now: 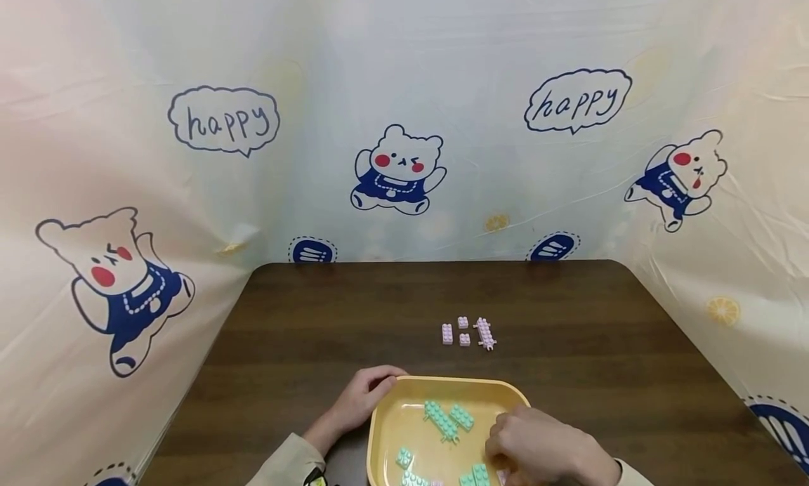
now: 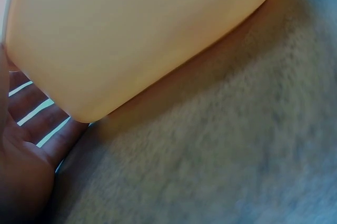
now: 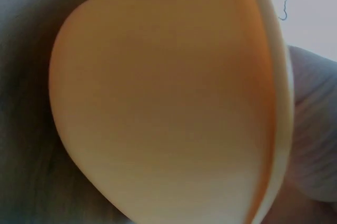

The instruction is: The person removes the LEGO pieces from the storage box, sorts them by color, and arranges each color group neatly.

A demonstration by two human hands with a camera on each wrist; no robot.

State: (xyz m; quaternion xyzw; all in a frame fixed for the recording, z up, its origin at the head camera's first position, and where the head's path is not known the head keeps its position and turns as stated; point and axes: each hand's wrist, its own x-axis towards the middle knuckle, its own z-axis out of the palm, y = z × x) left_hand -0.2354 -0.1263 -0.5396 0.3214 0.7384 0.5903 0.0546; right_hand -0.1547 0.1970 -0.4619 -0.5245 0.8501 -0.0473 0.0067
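A yellow tray [image 1: 436, 379] stands at the table's near edge and holds several mint-green building blocks, among them a long piece with side knobs [image 1: 440, 421] and a plain rectangular block [image 1: 462, 417]. My left hand [image 1: 363, 399] holds the tray's far left corner, its thumb near the rim and its fingers along the outer wall, as the left wrist view also shows. Inside the tray's right side, my right hand [image 1: 540, 440] reaches down with bent fingers. Its fingertips are hidden, and a pink block [image 1: 502, 476] shows partly beside them.
Beyond the tray, several pink blocks lie together on the brown table [image 1: 303, 331]: a rectangular one [image 1: 447, 333], two small square ones [image 1: 463, 322] and a long knobbed piece [image 1: 485, 333]. A printed curtain [image 1: 474, 50] surrounds the table's back and sides.
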